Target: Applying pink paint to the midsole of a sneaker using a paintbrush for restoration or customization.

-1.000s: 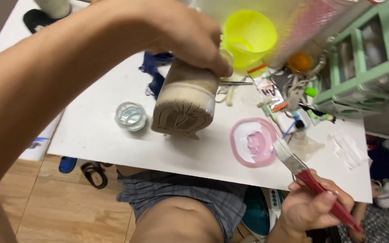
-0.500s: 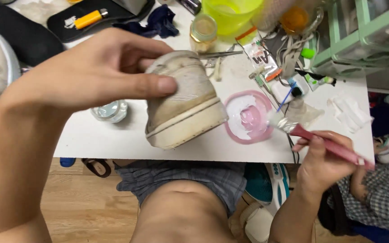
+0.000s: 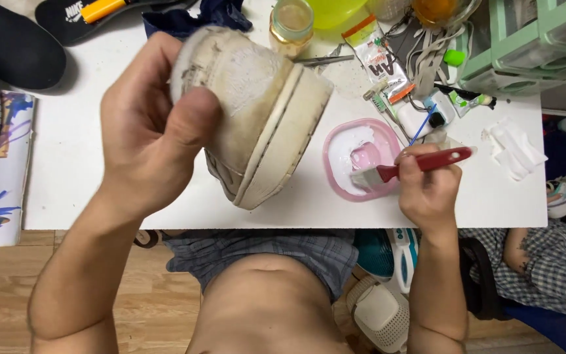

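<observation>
My left hand [image 3: 152,131] grips a worn cream shoe [image 3: 263,111] by its heel, holding it above the white table [image 3: 73,164] with the sole edge turned to the right. A patch of white paste covers part of the heel. My right hand [image 3: 427,190] holds a red-handled flat brush [image 3: 404,169], its bristles dipped into a pink bowl [image 3: 361,157] of white paste on the table.
A glass jar [image 3: 291,25], a yellow-green bowl [image 3: 332,10], sachets and small tools crowd the table's far side. A pale green drawer unit [image 3: 532,46] stands far right. Black shoes [image 3: 14,46] lie far left. Another person's leg [image 3: 525,252] is at the right.
My left hand has drawn the shoe nearer and turned its heel toward me. My right hand has brought the brush down into the pink bowl.
</observation>
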